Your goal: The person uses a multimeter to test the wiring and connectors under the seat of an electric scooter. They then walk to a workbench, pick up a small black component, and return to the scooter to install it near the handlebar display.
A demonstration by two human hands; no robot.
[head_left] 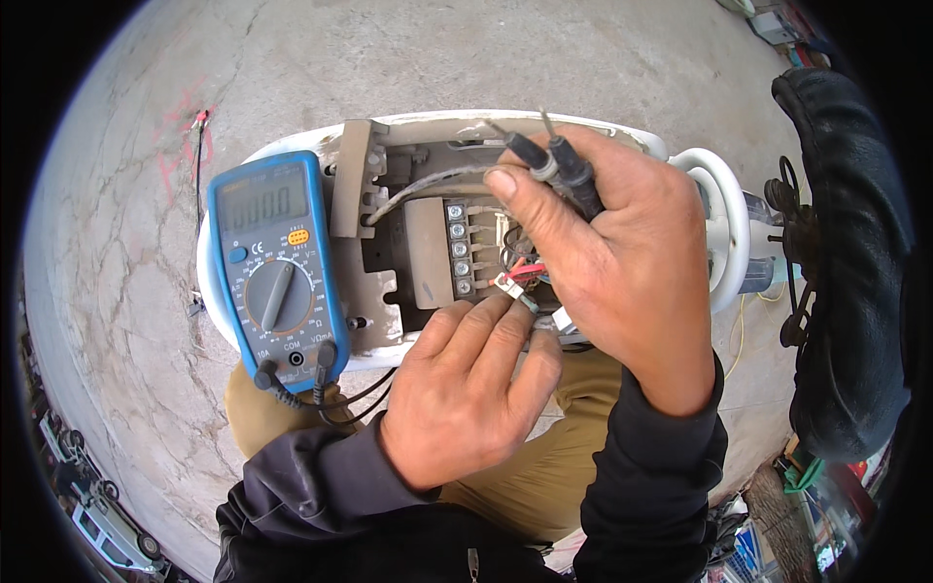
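Note:
My right hand (632, 253) is closed round two black multimeter probes (552, 160), held side by side with their metal tips pointing up and away. Below it, my left hand (471, 384) reaches over the near edge of a white-rimmed appliance housing (258, 155). Its fingers are bent together at a small white wire connector (509, 286) with red wires (526, 271); the thumb's grip is partly hidden. A blue multimeter (277, 267) rests on the housing's left end, two leads plugged into its lower sockets. Right of it sits a screw terminal block (459, 251).
A grey cable (418, 189) crosses the open housing. White tubing (731, 228) loops at its right end. A black padded seat (846, 262) stands on the right. A red-clipped lead (202, 121) lies on the concrete floor (466, 58); toy-like vehicles (115, 530) are at lower left.

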